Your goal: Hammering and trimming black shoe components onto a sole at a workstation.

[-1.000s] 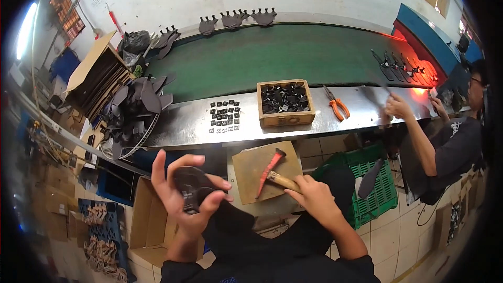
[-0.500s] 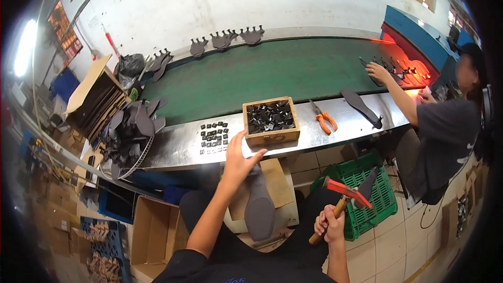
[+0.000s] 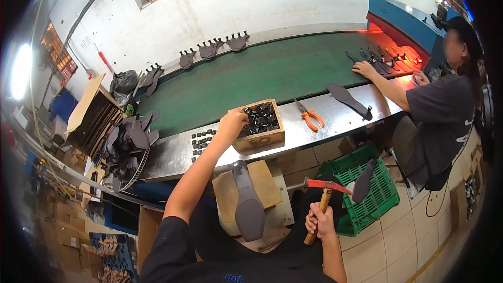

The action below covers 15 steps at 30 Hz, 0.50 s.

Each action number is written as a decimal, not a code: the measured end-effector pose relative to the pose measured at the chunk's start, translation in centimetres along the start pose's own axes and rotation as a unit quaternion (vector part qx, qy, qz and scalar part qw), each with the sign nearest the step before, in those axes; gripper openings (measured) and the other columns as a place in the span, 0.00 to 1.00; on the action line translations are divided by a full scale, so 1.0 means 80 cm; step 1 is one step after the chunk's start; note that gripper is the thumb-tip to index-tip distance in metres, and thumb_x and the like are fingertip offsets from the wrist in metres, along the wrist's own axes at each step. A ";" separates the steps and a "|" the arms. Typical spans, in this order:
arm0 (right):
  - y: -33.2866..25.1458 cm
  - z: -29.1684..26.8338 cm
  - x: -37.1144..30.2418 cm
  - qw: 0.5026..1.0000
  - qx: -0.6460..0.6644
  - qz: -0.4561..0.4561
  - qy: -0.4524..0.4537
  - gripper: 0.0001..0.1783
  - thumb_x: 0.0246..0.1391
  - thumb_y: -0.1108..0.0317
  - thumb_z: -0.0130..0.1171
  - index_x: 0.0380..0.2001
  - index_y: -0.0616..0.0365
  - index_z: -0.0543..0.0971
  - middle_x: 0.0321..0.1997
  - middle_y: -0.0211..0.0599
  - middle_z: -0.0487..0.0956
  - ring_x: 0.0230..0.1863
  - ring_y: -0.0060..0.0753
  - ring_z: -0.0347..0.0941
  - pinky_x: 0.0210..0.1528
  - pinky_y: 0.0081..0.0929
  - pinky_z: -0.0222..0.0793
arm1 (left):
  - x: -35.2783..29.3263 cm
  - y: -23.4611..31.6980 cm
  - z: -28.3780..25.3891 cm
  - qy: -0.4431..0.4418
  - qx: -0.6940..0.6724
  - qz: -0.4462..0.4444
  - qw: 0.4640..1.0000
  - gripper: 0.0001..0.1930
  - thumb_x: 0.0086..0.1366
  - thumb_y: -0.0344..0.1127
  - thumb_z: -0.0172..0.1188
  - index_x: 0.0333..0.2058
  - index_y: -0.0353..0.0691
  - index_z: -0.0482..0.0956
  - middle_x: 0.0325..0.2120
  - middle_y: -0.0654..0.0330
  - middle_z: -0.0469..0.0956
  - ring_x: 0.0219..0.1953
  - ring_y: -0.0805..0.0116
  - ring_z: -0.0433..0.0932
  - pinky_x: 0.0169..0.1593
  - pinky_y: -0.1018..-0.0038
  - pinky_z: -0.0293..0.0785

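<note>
My left hand (image 3: 232, 126) reaches over the left side of a wooden box (image 3: 260, 140) filled with small black pieces (image 3: 263, 117). Its fingers are curled down at the pieces, and their tips are hidden. In my right hand (image 3: 320, 221) is a hammer (image 3: 326, 199), gripped by its wooden handle, with the red head up. Between my knees a dark grey shoe sole (image 3: 249, 212) lies lengthwise on a tan board (image 3: 225, 194), its narrow end away from me. Part of the rows of small black pieces (image 3: 198, 145) on the metal ledge is hidden behind my left forearm.
Orange-handled pliers (image 3: 310, 116) and another sole (image 3: 346, 98) lie on the metal ledge. Behind runs a green conveyor belt (image 3: 220, 86). A co-worker (image 3: 437, 99) sits at the right. A green crate (image 3: 374, 204) stands beside my right knee; a basket of soles (image 3: 126, 147) is left.
My left hand has moved from the box's front left corner up into it, fingers now curled. The hammer stays in my right hand, its head turned slightly. The whole view has shifted.
</note>
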State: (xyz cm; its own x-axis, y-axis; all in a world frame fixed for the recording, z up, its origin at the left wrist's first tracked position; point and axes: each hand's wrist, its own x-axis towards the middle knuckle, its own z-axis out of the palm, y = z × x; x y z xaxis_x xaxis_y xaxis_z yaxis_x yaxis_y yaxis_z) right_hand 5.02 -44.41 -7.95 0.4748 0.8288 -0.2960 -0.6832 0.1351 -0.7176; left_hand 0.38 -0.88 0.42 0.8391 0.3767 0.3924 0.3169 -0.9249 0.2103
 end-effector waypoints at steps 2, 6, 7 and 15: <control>-0.005 0.005 -0.001 1.000 0.005 0.005 0.000 0.20 0.66 0.62 0.57 0.21 0.55 0.67 0.11 0.23 0.56 0.08 0.18 0.56 0.09 0.21 0.53 | -0.008 0.001 -0.009 0.039 -0.087 -0.020 0.995 0.04 0.56 0.28 0.66 0.31 0.39 0.86 0.30 0.54 0.81 0.36 0.55 0.81 0.40 0.63 0.77; -0.001 0.001 -0.002 1.000 0.013 -0.002 -0.020 0.16 0.66 0.62 0.57 0.26 0.61 0.74 0.12 0.27 0.62 0.08 0.18 0.57 0.09 0.20 0.55 | -0.044 0.063 -0.056 0.145 -0.212 -0.086 0.963 0.07 0.56 0.25 0.68 0.35 0.39 0.88 0.28 0.55 0.83 0.31 0.63 0.82 0.35 0.71 0.76; -0.004 0.006 -0.002 1.000 0.013 -0.001 -0.016 0.16 0.66 0.62 0.57 0.26 0.61 0.74 0.12 0.27 0.62 0.08 0.18 0.57 0.09 0.20 0.55 | -0.055 0.090 -0.071 0.142 -0.215 -0.086 0.962 0.07 0.56 0.25 0.68 0.35 0.39 0.88 0.28 0.55 0.83 0.31 0.63 0.82 0.35 0.71 0.76; -0.073 0.138 0.017 0.970 -0.109 -0.185 -0.113 0.19 0.66 0.63 0.58 0.52 0.68 0.76 0.41 0.56 0.82 0.11 0.17 0.62 0.13 0.18 0.61 | -0.167 0.227 -0.162 0.272 -0.318 0.055 0.907 0.13 0.49 0.18 0.74 0.36 0.34 0.85 0.30 0.57 0.81 0.31 0.67 0.81 0.35 0.76 0.78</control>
State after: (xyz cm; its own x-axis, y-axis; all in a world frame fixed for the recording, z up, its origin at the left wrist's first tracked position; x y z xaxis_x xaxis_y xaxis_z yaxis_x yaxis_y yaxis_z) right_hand 3.55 -38.12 2.80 0.5141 0.8470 0.1356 -0.3437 0.3482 -0.8722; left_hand -10.82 -22.03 10.56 0.4535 0.4135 0.7895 -0.2198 -0.8066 0.5487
